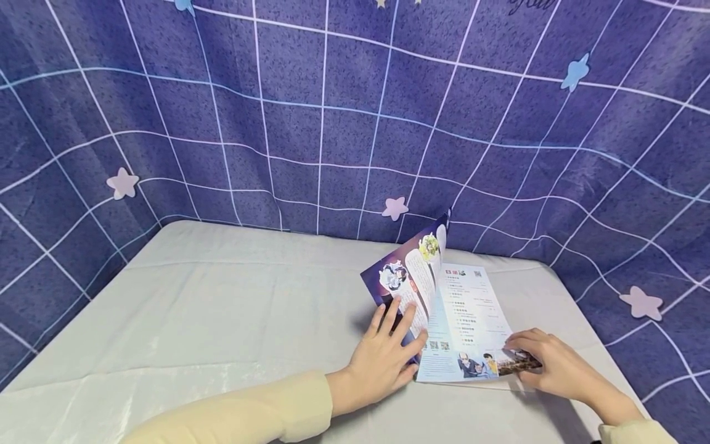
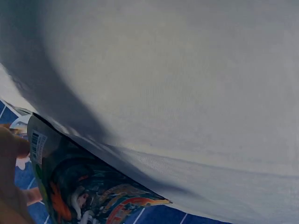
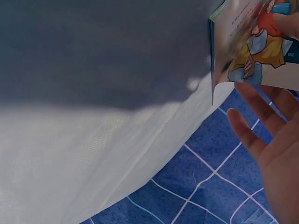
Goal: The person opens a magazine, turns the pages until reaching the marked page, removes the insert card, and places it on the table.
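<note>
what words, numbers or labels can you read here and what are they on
"You", cut by the top edge: on the blue backdrop.
"2", sideways: on an illustrated page of the booklet.
Too small or blurred: the remaining print on the booklet's pages, and any digits by the barcode on its cover.

Purple-blue curtain (image 1: 288, 129), hanging in soft folds behind and at both sides, crossed by a grid of white and light-blue lines. Printed on it: pink stars (image 1: 395, 208), blue stars (image 1: 575, 72) and, at the upper edge, dark cursive lettering (image 1: 530, 5), partly cut off. Foreground: pale grey cloth (image 1: 183, 320), lightly creased, over a flat surface; light gives it a sheen at lower left.
</note>
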Demonstrator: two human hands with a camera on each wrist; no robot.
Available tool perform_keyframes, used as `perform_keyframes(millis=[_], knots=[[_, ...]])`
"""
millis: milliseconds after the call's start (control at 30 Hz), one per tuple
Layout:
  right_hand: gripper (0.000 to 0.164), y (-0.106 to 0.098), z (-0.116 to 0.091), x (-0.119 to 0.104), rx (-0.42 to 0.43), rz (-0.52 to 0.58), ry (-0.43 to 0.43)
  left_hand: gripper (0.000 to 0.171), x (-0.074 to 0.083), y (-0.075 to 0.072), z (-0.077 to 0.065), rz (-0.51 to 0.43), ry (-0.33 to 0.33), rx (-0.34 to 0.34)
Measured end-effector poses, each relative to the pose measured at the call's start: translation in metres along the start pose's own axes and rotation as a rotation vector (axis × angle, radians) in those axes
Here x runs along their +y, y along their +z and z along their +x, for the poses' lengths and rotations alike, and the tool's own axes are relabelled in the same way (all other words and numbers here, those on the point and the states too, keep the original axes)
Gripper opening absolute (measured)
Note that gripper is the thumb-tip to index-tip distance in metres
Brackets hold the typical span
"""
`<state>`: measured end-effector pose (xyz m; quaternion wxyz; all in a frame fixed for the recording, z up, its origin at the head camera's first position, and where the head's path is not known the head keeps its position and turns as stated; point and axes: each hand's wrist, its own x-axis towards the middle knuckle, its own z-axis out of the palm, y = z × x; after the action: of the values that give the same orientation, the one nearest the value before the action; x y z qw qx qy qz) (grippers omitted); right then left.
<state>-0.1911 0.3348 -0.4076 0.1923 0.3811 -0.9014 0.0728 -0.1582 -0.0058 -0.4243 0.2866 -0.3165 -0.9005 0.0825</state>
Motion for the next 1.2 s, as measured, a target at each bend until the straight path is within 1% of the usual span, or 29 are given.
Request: perform_keyframes(millis=[100,200,300,533,700,1000,1100,1200], knots=[[0.045,0.001,0.000,0.002,0.014,0.002,-0.012,0.053,-0.001,-0.001,-0.001,0.007,-0.014,-0.049],[0.045,0.002,0.001,0.004,0.025,0.006,-0.029,0.054,-0.001,-0.001,-0.002,0.042,-0.016,-0.063],[0.047,0.003,0.002,0.005,0.039,0.030,-0.050,0.056,-0.001,-0.001,-0.003,0.080,-0.004,-0.056],[0.047,0.004,0.002,0.010,0.076,0.070,-0.070,0.058,-0.001,-0.001,-0.004,0.125,0.014,-0.002],[0.044,0.004,0.002,0.011,0.094,0.094,-0.067,0.059,-0.002,0.000,-0.005,0.145,0.017,-0.002],[0.043,0.003,0.002,0.014,0.115,0.173,-0.047,0.062,-0.006,0.005,-0.009,0.140,0.042,-0.046],[0.042,0.002,0.002,0.014,0.127,0.193,-0.035,0.062,-0.007,0.004,-0.010,0.118,0.052,-0.054],[0.040,0.001,0.003,0.013,0.143,0.205,-0.022,0.061,-0.007,0.004,-0.011,0.082,0.057,-0.083]])
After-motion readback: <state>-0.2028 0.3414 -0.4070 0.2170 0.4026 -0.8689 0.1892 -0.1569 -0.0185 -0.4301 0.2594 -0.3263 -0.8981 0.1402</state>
